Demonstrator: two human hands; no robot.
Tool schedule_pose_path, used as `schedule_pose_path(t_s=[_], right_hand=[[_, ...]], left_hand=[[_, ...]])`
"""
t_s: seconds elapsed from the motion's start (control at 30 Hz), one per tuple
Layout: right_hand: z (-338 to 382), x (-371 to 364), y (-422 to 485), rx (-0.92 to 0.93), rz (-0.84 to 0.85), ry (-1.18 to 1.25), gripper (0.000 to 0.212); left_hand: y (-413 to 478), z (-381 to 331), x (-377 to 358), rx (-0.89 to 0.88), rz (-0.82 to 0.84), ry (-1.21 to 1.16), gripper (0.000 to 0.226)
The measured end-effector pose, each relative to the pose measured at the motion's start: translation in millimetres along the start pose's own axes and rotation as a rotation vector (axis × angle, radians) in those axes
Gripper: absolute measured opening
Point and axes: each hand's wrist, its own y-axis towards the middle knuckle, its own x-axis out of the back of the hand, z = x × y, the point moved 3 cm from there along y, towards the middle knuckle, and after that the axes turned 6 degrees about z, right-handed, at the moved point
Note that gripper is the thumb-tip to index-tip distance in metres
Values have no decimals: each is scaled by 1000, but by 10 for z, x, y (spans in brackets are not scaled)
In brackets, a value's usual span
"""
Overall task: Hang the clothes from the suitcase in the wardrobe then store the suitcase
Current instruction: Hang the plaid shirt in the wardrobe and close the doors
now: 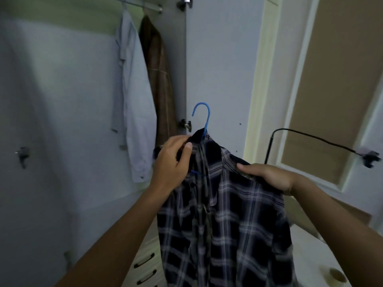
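A dark plaid shirt hangs on a blue hanger in front of me, its hook pointing up. My left hand grips the shirt's collar and left shoulder. My right hand holds the right shoulder, thumb on top of the fabric. The wardrobe stands open at the left, with a rail at the top. The suitcase is not in view.
A pale blue shirt and a brown garment hang from the rail. An open wardrobe door stands behind the hanger. Drawers with dark handles sit below. A black cable runs across a closed room door at right.
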Motion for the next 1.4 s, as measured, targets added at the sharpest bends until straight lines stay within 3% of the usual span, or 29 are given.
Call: schedule_pose_path(t_s=[0.17, 0.4, 0.63, 0.73, 0.8, 0.93, 1.23, 1.4], right_hand=[[434, 55, 557, 90, 78, -56, 58], [1071, 155, 1406, 169, 65, -51, 53], [1752, 69, 2336, 214, 48, -39, 51], [1941, 22, 2666, 220, 51, -3, 51], [2062, -3, 2874, 218, 63, 33, 51], [2362, -30, 3246, 232, 58, 64, 45], [3287, 17, 3980, 443, 32, 95, 38], [3832, 105, 4185, 453, 100, 181, 38]], left_hand=[[361, 496, 534, -9, -98, 130, 34], [936, 1534, 1302, 35, -174, 323, 18], [1322, 2016, 1624, 41, -263, 247, 54], [1417, 2197, 1659, 28, -323, 381, 60], [1529, 2388, 1688, 42, -367, 450, 41], [1842, 2669, 1872, 40, -454, 300, 10], [2661, 2621, 2147, -157, -376, 444, 4], [3078, 2754, 2341, -167, -280, 568, 15]])
